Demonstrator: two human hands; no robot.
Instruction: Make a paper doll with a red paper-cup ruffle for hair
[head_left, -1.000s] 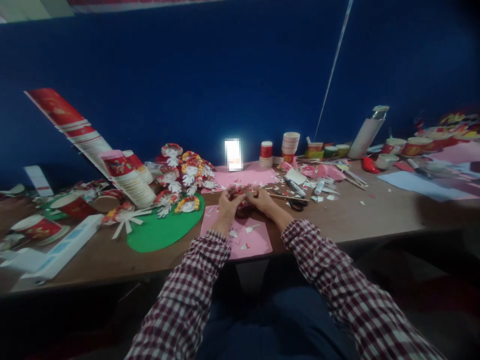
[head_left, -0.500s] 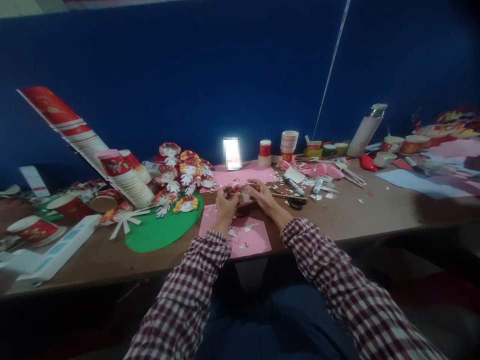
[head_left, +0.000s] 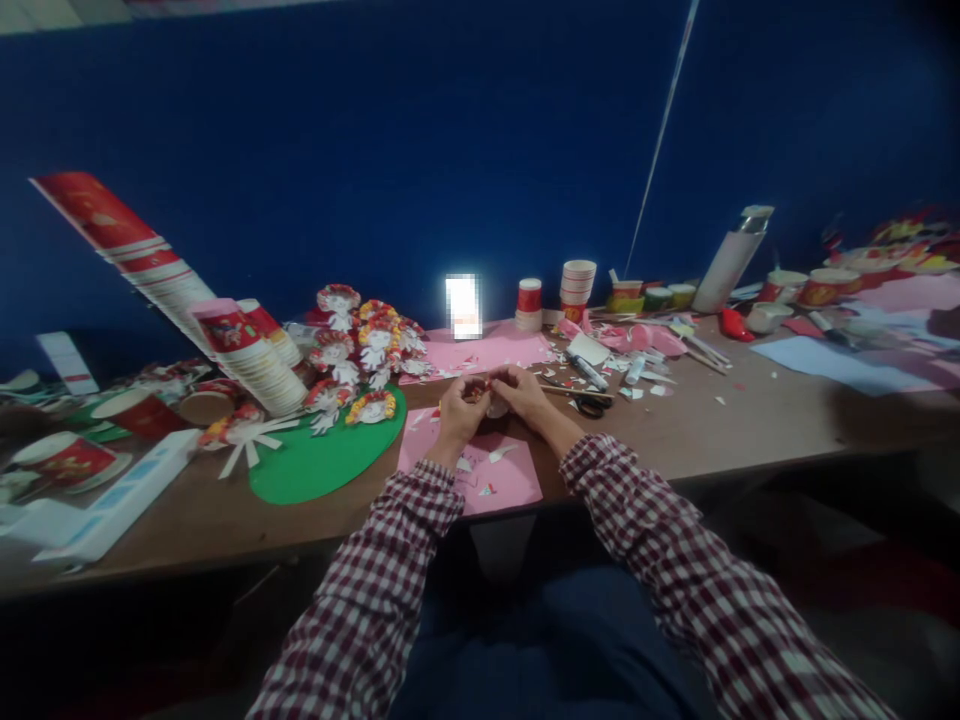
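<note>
My left hand and my right hand meet above a pink paper sheet near the table's front edge. Both are closed around a small red and white paper cup piece, mostly hidden by the fingers. Paper scraps lie on the pink sheet under my hands. Black-handled scissors lie just right of my right hand. Both sleeves are red and white checked.
A green paper disc with paper cup figures lies to the left, beside leaning stacks of red cups. A lit phone, cup stacks, a white bottle and coloured sheets stand further back and right on the brown table.
My hands have drawn closer together around the cup piece, covering more of it. The view has shifted very slightly; nothing else on the table moved.
</note>
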